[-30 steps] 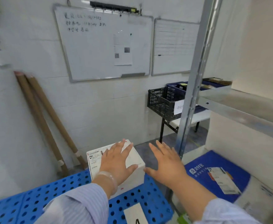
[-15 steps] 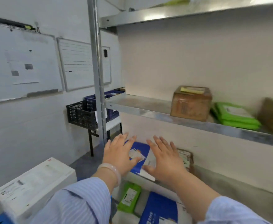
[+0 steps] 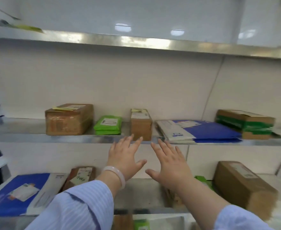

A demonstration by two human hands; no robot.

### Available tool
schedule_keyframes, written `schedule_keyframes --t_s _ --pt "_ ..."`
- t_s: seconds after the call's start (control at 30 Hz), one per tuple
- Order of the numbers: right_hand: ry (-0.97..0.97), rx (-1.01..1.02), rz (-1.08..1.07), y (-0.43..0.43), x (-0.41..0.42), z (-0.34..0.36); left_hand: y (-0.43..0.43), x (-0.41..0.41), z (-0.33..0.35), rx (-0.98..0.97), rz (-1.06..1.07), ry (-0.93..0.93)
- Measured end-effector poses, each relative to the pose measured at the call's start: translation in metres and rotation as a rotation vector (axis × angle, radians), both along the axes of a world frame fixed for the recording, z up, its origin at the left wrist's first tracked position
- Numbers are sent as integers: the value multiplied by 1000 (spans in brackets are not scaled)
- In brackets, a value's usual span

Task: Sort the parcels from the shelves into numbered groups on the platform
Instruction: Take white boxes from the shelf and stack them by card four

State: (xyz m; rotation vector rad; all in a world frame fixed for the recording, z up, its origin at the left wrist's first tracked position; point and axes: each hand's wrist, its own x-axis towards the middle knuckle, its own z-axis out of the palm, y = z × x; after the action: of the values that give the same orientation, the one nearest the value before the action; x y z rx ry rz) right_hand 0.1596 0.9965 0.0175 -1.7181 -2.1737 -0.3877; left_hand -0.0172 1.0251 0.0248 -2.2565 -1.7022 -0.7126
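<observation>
We've got the small cardboard box (image 3: 141, 126) upright at the front edge of the middle shelf (image 3: 66, 138), roughly mid-length, label on top. Our left hand (image 3: 125, 159) and right hand (image 3: 171, 165) are held up just below it, backs toward us, fingers straight and spread. Both are released, with nothing in either. The left fingertips overlap the shelf's front edge and the bottom of the box in view; we can't tell if they touch. The right fingertips sit at the shelf edge just right of the box.

Same shelf, left of the box: a stack of green mailers (image 3: 108, 125), then a larger taped box (image 3: 68, 119) toward the left end. To the right are blue-and-white mailers (image 3: 199, 130) lying flat at the front edge, then a green-taped box (image 3: 245, 124) near the right end.

Lower shelf (image 3: 141, 193): a blue mailer (image 3: 20, 193) at the left end, a small brown parcel (image 3: 80, 175) beside it toward the back, and a long cardboard box (image 3: 242, 185) at the right end. A green bag (image 3: 203, 180) is partly hidden behind our right forearm.

We see a pale bracelet (image 3: 118, 175) on the left wrist and light striped sleeves on both arms. The upper shelf (image 3: 136, 41) crosses the top — something yellow-green sits at its left end, too blurred to identify
</observation>
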Motion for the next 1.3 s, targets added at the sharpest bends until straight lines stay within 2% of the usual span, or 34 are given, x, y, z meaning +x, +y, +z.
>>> schedule_keyframes --t_s 0.13,0.3,0.53,0.93,1.1,1.3 --pt "6 65 -128 -14 107 16 4 110 8 -9 -125 -29" --pt "47 96 -256 -28 207 28 8 208 21 -26 -248 -69" --pt "129 136 -406 -24 306 42 32 322 53 -50 -426 -81" --pt "118 115 -732 -6 453 26 70 500 41 -97 -761 -76" --pt "146 45 -758 -6 505 7 72 561 12 -185 -795 -27" --pt "168 -61 -743 -7 584 -43 75 623 -44 -325 -710 3"
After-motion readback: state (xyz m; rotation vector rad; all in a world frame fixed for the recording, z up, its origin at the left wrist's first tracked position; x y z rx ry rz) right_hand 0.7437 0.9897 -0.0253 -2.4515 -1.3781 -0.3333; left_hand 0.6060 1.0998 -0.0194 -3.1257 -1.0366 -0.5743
